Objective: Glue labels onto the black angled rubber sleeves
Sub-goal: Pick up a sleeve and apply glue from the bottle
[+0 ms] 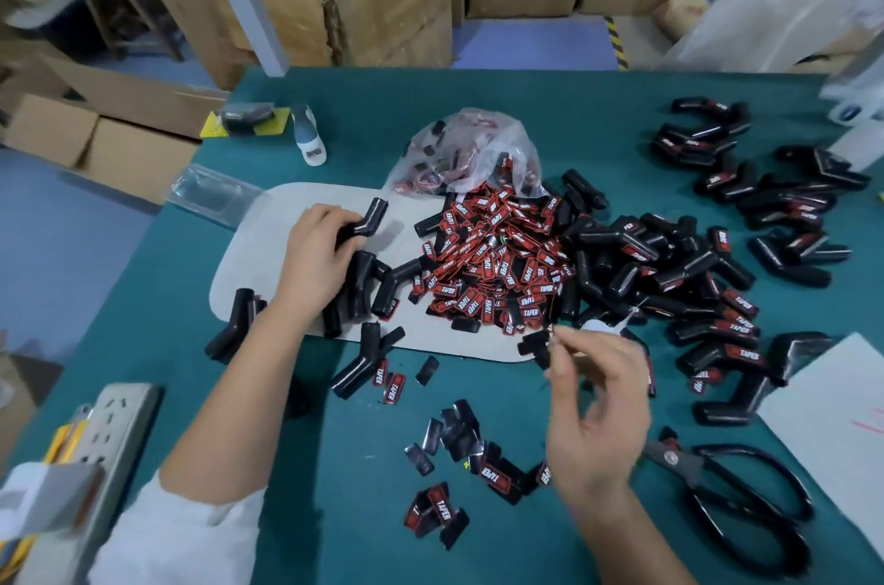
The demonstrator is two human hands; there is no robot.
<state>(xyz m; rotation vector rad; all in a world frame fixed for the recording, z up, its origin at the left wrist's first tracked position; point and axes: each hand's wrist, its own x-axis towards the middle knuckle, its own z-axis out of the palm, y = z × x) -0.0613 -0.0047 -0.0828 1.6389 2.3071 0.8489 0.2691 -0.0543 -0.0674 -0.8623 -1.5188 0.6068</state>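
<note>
While the head view looked down on the green table (pixel 622 96), the left hand (pixel 318 249) had its fingers curled round a bare black angled sleeve (pixel 366 223) over the grey mat (pixel 268 245), with more unlabelled sleeves (pixel 363 288) lying touching and just beside it. The right hand (pixel 598 407) was blurred; its thumb and forefinger seemed to pinch something small and dark near a sleeve (pixel 533 343) at the mat's edge, but what exactly could not be told. A heap of red-and-black labels (pixel 492 269) spilled from a clear bag (pixel 469 149) mid-table. Loose labels and what looked like peeled backings (pixel 454 436) lay near the person. Sleeves already carrying labels (pixel 727 316) were piled and spread to the right, outnumbering the bare ones on the left. Scissors (pixel 736 489) lay by the right wrist. Judged well advanced, though roughly a dozen bare sleeves remained.
</note>
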